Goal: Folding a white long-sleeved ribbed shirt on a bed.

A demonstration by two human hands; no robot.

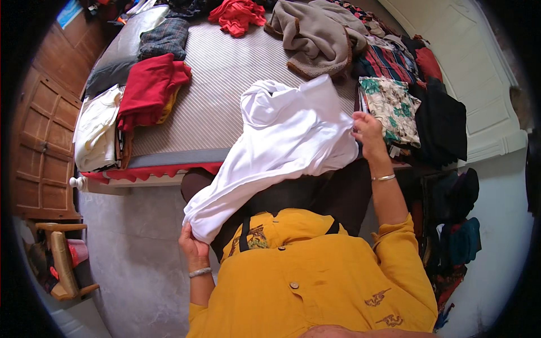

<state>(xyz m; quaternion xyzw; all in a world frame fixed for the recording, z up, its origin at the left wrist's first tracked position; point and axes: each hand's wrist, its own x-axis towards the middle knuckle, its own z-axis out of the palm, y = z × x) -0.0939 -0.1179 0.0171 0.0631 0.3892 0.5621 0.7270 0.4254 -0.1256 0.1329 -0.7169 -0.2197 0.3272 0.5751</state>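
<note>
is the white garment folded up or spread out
Loosely spread, not neatly folded: the white garment stretches between the left hand and the right hand, its far end rumpled over the bed.

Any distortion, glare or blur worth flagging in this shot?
Head view: black fisheye rim darkens the corners; wooden cabinet at left looks skewed; white garment is very bright, its folds faint; right hand seems slightly blurred.

White garment (282,124), one. Plain, soft cloth; probably a top, though folds obscure the cut. Condition: unfolded, rumpled, creased. Pose: extended diagonally, the broad, bunched end over the striped mattress (211,84), the narrower end reaching past its near edge, toward lower left.
</note>
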